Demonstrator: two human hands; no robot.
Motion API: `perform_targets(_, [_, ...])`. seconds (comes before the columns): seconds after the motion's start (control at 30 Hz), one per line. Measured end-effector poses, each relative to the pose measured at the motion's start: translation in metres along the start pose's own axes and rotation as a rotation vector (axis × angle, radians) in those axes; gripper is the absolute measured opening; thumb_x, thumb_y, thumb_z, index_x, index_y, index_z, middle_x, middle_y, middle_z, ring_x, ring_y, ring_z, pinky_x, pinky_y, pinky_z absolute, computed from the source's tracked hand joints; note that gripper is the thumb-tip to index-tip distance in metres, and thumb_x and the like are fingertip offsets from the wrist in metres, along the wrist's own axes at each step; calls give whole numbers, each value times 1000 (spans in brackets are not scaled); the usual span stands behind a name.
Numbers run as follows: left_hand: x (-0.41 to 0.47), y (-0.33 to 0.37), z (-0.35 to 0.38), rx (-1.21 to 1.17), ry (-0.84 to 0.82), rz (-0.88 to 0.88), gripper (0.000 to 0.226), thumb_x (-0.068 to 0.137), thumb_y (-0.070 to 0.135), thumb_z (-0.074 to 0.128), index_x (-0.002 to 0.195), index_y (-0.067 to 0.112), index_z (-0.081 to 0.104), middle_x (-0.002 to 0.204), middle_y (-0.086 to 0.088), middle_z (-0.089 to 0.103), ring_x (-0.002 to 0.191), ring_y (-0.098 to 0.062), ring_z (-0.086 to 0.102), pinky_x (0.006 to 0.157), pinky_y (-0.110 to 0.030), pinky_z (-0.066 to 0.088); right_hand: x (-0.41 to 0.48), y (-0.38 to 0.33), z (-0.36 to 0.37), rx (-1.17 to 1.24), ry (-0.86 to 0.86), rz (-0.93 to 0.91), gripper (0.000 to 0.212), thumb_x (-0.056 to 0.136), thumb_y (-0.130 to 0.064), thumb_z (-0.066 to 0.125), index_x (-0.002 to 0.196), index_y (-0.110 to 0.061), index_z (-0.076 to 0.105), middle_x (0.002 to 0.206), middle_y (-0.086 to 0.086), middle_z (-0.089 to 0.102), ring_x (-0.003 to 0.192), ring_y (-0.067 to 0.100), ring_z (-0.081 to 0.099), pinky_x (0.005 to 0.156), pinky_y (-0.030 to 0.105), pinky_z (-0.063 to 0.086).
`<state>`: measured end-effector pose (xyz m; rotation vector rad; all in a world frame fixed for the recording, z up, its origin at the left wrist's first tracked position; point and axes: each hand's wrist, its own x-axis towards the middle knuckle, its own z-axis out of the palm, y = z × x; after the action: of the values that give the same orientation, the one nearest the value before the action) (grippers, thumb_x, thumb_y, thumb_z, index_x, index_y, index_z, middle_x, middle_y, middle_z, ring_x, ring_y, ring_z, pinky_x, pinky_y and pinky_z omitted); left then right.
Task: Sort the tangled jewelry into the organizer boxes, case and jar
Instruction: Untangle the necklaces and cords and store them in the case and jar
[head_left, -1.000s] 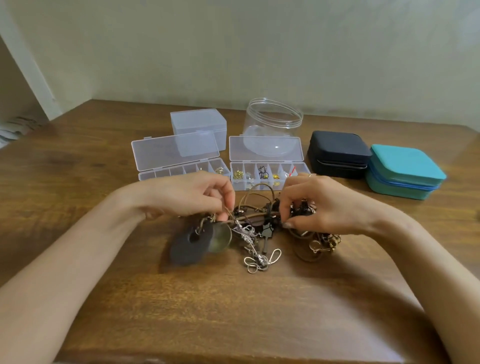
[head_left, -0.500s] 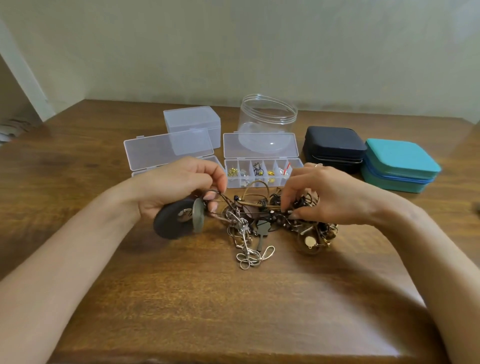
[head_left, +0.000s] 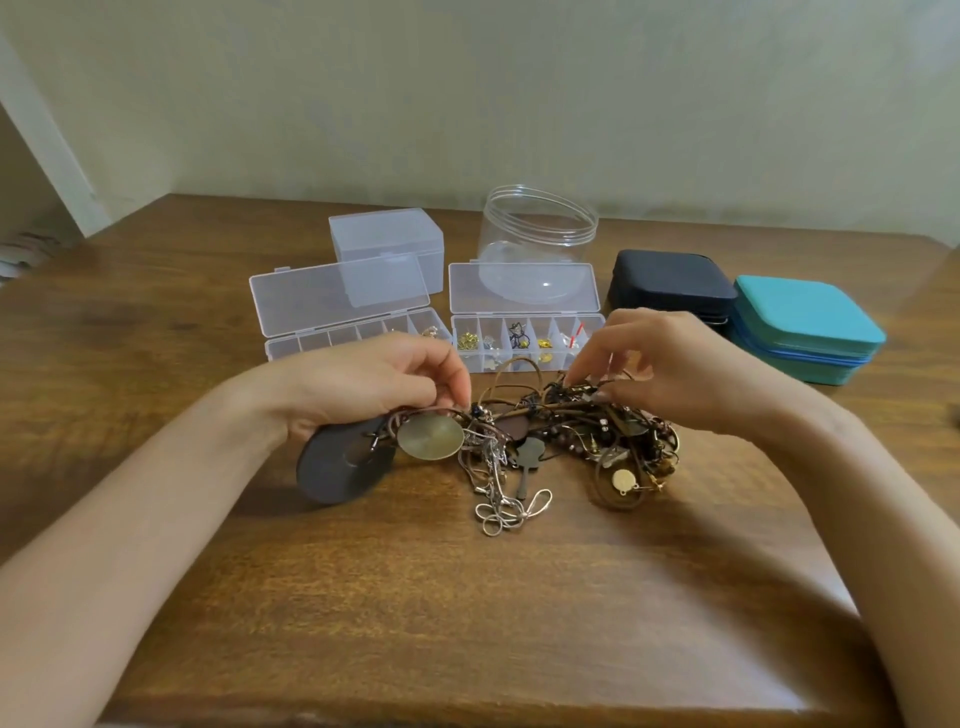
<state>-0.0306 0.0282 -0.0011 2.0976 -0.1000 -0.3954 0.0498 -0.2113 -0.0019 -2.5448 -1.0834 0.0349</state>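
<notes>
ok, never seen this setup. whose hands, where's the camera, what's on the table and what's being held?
No robot: a person's two bare hands, filmed by one wide-angle camera worn on the head, looking forward and down. On the wooden table lies a tangle of jewelry: cords, chains, beads. The left hand pinches a cord at its left end, by a brass disc and a dark disc. The right hand pinches strands at its upper right. Behind stand two open compartment boxes, the left box nearly empty, the right box with small pieces in several cells, then a closed clear box, a lidless jar, a black case and a teal case, both shut.
</notes>
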Motion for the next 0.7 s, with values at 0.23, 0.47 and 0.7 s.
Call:
perform_targets(0.23, [2, 2, 3, -36, -2, -15, 25, 90, -8, 42, 89, 9, 61, 75, 6, 63, 65, 3, 60, 60, -10, 47, -8, -20, 3, 302, -268, -242, 18, 78, -19, 77, 92, -30, 75, 89, -11, 60, 88, 14, 57, 77, 28, 48])
perform_targets(0.47, [2, 2, 1, -205, 90, -59, 26, 92, -9, 37, 88, 5, 58, 73, -4, 60, 47, -6, 50, 39, -16, 38, -7, -36, 22, 219, -377, -304, 11, 74, -25, 79, 84, -25, 73, 84, -7, 56, 88, 9, 50, 77, 22, 41])
perform_targets(0.7, [3, 5, -2, -372, 173, -54, 26, 92, -11, 35, 86, 2, 57, 75, -9, 55, 39, -5, 43, 33, -13, 32, -14, -26, 1, 245, -551, -195, 10, 72, -22, 81, 78, -26, 74, 83, -12, 58, 88, 7, 54, 77, 22, 44])
